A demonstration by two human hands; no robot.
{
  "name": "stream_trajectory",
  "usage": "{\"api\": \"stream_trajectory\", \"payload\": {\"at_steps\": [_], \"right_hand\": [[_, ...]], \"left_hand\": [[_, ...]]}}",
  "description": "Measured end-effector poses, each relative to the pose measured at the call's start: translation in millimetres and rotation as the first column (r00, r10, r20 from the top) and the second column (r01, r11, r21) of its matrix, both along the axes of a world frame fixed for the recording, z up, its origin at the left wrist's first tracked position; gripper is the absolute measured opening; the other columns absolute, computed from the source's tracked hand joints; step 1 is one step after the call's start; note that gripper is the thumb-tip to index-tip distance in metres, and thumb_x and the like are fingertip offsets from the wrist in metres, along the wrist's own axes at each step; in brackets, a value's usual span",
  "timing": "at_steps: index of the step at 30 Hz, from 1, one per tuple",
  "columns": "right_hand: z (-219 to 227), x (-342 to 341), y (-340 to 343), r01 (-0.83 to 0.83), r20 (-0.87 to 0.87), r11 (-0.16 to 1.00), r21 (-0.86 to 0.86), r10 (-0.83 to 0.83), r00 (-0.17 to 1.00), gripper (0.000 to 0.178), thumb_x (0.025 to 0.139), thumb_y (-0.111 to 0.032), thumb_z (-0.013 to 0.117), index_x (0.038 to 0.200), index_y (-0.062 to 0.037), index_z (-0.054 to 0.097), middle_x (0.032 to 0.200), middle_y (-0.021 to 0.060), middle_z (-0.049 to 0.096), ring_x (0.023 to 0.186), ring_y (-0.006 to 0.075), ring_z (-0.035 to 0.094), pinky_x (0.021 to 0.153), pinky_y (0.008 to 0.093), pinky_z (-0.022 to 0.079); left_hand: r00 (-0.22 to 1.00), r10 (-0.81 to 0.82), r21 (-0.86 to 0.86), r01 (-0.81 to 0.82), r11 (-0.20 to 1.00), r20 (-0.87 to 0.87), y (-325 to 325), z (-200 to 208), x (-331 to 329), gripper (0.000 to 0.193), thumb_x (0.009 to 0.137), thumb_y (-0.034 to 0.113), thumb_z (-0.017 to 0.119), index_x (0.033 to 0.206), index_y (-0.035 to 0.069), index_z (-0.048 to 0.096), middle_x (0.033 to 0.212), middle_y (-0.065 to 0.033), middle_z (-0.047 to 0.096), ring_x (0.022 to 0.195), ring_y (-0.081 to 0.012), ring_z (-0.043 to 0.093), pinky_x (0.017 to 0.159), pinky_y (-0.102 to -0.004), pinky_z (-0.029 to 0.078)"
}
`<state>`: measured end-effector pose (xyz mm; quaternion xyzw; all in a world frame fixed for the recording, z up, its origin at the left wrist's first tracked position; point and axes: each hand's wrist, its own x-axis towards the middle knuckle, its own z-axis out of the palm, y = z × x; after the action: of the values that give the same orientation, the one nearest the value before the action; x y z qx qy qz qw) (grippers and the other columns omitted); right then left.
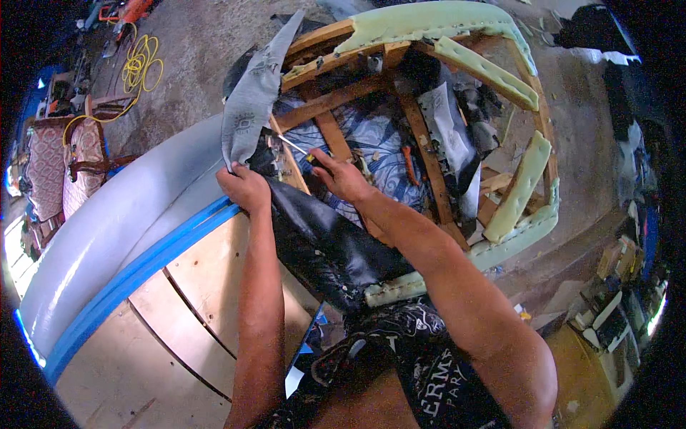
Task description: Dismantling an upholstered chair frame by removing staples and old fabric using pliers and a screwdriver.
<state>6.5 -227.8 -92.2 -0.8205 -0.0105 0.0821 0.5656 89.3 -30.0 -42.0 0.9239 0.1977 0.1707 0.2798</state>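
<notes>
My left hand (244, 187) is closed on the lower end of a grey fabric flap (251, 118), the turned-back underside of a cover. In my right hand (344, 179) is a screwdriver (294, 146) with a thin metal shaft and a yellow-and-black handle. Its tip points left at a rail of the wooden furniture frame (332, 136), close to the flap's edge; the exact contact is hard to make out. Black upholstery material (336, 232) hangs over the frame's near side, below both hands. Pale green foam strips (443, 20) line the frame's far and right edges.
A curved grey padded piece (121, 207) with a blue edge (143, 280) lies at my left, beside a plywood panel (207, 275). A yellow cord (141, 66) coils on the floor beyond. Patterned upholstered furniture (48, 161) stands far left. Scraps and boards lie at right.
</notes>
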Motion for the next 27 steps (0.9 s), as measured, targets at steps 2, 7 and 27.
{"api": "stream_trajectory", "payload": {"at_steps": [2,7,27], "right_hand": [[6.2,-3.3,3.9,0.024,-0.101,1.0,0.01,-0.023,0.995,0.043,0.096,-0.033,0.055,0.137,-0.0276,0.046,0.091,0.0221,0.066,0.081,0.0435,0.064,0.069,0.051,0.052],[62.3,-36.8,-40.9,-0.094,0.013,0.987,-0.134,0.097,0.995,0.042,0.095,-0.025,0.057,0.135,-0.0182,0.051,0.088,0.0195,0.067,0.079,0.0422,0.065,0.069,0.0489,0.052],[86.6,-50.8,37.2,0.166,-0.217,0.983,-0.083,-0.18,0.959,0.04,0.097,-0.024,0.053,0.136,-0.0178,0.047,0.094,0.0274,0.064,0.082,0.0454,0.063,0.07,0.051,0.05]], "left_hand": [[1.0,-0.007,0.022,0.007,1.0,-0.006,-1.5,2.1,-2.1,0.022,0.094,0.014,0.051,0.101,-0.007,0.049,0.097,-0.0272,0.054,0.093,-0.0457,0.051,0.082,-0.0503,0.038],[1.0,0.005,0.076,-0.004,0.997,-0.017,1.5,4.8,-2.8,0.023,0.095,0.015,0.05,0.099,-0.007,0.049,0.095,-0.0266,0.054,0.091,-0.0456,0.051,0.082,-0.0507,0.038],[1.0,-0.003,0.042,0.003,0.999,0.002,-1.2,6.0,-1.9,0.023,0.095,0.016,0.051,0.098,-0.007,0.049,0.097,-0.0269,0.054,0.093,-0.0457,0.051,0.082,-0.0514,0.038]]}}
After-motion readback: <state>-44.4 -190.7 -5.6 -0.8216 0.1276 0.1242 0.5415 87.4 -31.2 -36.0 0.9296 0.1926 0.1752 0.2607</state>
